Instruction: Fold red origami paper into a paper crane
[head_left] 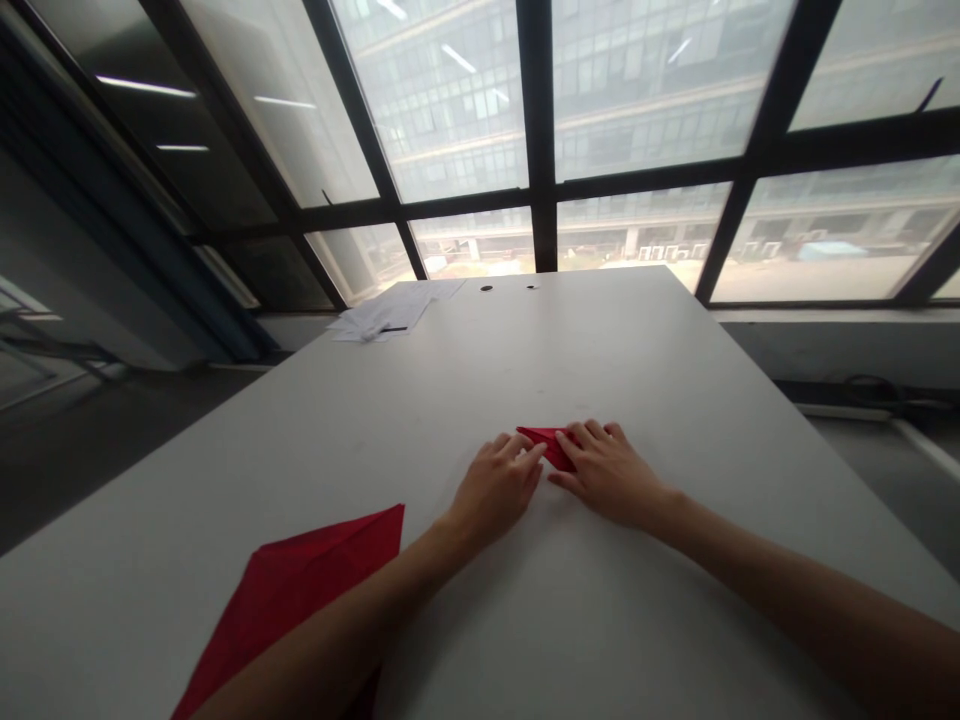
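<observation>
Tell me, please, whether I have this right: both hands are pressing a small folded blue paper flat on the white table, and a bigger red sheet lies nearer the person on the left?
Not quite: the small folded paper is red, not blue, as the head view shows. The left hand and right hand do press it on the white table, and the bigger red sheet lies nearer on the left.

I see a small folded red paper piece [550, 443] lying flat on the counter [645, 340], about midway between its left and right edges, well back from the far edge; only its pointed upper part shows.
</observation>
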